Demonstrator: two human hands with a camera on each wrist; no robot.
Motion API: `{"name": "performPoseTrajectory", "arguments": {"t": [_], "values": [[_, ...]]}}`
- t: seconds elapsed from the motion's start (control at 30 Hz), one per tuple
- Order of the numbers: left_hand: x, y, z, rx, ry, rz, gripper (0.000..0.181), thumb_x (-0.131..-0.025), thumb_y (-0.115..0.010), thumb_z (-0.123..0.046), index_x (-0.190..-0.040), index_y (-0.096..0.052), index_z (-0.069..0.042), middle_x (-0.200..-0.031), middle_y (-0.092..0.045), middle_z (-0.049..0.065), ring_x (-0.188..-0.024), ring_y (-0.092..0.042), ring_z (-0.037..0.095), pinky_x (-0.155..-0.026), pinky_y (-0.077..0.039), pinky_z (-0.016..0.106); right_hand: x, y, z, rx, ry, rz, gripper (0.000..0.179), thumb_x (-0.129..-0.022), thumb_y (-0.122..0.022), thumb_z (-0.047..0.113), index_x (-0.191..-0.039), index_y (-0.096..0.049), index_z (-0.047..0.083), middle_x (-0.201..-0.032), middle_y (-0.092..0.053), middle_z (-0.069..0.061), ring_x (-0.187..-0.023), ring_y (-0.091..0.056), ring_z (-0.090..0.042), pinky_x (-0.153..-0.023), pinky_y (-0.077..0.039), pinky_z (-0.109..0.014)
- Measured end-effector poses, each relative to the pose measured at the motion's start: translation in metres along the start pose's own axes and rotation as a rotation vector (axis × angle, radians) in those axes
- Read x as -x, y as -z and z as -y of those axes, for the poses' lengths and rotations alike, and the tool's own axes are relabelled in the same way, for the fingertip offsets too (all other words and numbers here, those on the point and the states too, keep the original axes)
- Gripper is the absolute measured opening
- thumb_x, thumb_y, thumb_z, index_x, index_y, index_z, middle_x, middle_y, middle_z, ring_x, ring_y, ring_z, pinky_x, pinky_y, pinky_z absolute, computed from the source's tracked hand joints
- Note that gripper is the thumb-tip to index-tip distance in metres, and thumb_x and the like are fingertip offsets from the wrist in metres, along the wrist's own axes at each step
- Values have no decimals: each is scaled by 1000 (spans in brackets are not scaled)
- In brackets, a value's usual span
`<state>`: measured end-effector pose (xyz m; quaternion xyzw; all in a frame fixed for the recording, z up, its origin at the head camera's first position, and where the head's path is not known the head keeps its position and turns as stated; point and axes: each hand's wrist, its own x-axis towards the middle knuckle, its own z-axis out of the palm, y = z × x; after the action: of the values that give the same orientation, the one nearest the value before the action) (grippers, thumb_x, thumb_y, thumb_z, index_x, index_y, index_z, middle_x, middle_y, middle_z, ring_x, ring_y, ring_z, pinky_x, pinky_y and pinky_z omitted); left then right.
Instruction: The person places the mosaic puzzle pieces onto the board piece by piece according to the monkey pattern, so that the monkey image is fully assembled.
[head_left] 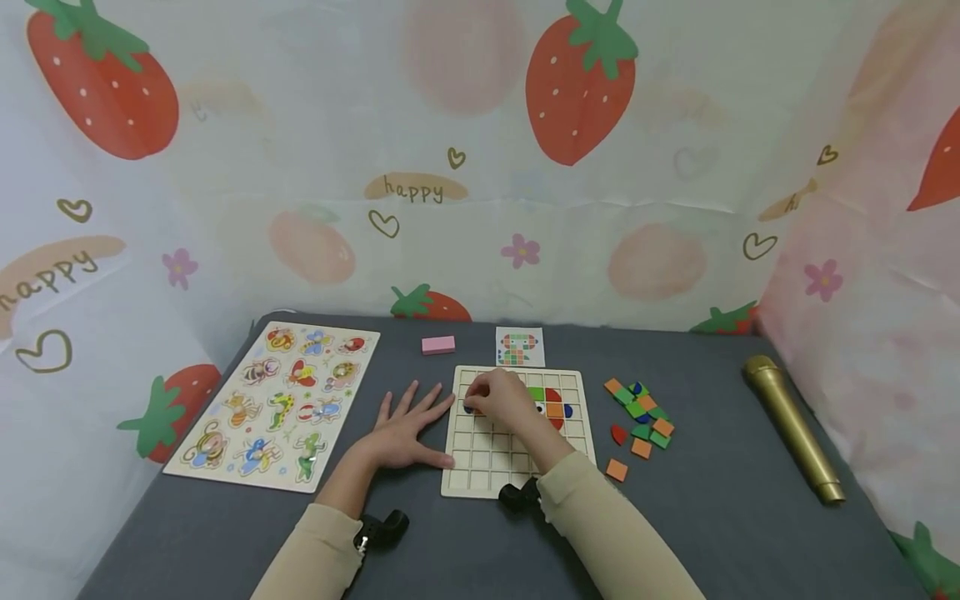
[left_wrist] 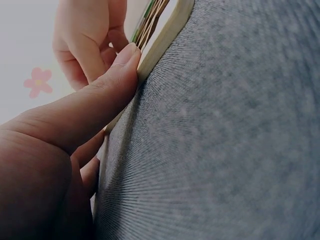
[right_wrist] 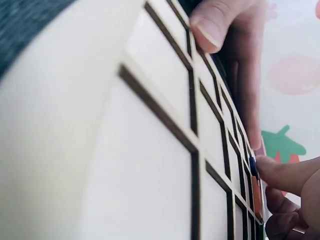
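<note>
A pale wooden grid board (head_left: 480, 481) lies at the middle of the table, partly filled with coloured tiles. Fingers spread, my left hand (head_left: 401, 437) rests on the cloth with its thumb against the board's left edge. My right hand (head_left: 501, 402) reaches over the upper left of the grid. Its curled fingers and thumb pinch a small blue piece (right_wrist: 253, 166) at a cell there, beside an orange tile (right_wrist: 257, 195). Green, red, orange and blue tiles (head_left: 554, 410) sit in the grid right of that hand, which covers part of the board.
Loose coloured tiles (head_left: 642, 408) lie right of the board. A pattern card (head_left: 519, 347) touches its far side, near a pink block (head_left: 438, 345). An insect puzzle board (head_left: 273, 408) lies left, a gold cylinder (head_left: 795, 429) far right. A printed curtain (head_left: 480, 233) hangs behind.
</note>
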<state>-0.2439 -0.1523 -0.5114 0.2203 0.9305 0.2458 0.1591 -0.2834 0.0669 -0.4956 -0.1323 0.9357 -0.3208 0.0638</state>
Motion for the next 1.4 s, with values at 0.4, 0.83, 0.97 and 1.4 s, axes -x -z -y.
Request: {"name": "performPoseTrajectory", "arguments": {"t": [0.4,0.83,0.97,1.4], "values": [[2,0,-2,13,-4,-4,103,-78,-76,-66,-161,-26,-32,-171,-10,1,-157,10,36,-118,15,67,6,3,-3,34,4,23,14,-90,-79,30,-101,-81,22,-87,-72,7,-76,-61,-9,-67,-51,-30],[1,0,-2,8,-2,-4,105,-77,-77,-65,-162,-25,-30,-171,-10,2,-157,10,37,-118,15,66,34,31,-9,-38,30,-46,20,-91,-77,27,-107,-79,17,-86,-68,5,-79,-60,-13,-68,-51,-31],[1,0,-1,7,-1,-10,106,-77,-77,-66,-162,-25,-31,-171,-10,2,-157,10,37,-118,14,66,45,42,-18,-102,-9,-64,20,-91,-77,25,-109,-78,15,-86,-67,3,-74,-59,-14,-62,-49,-31],[1,-1,-3,24,-1,-8,106,-76,-78,-64,-162,-25,-31,-171,-11,1,-157,9,36,-119,15,65,68,71,-63,-125,-78,-145,21,-91,-76,22,-109,-77,12,-89,-70,0,-76,-60,-17,-60,-50,-30]]}}
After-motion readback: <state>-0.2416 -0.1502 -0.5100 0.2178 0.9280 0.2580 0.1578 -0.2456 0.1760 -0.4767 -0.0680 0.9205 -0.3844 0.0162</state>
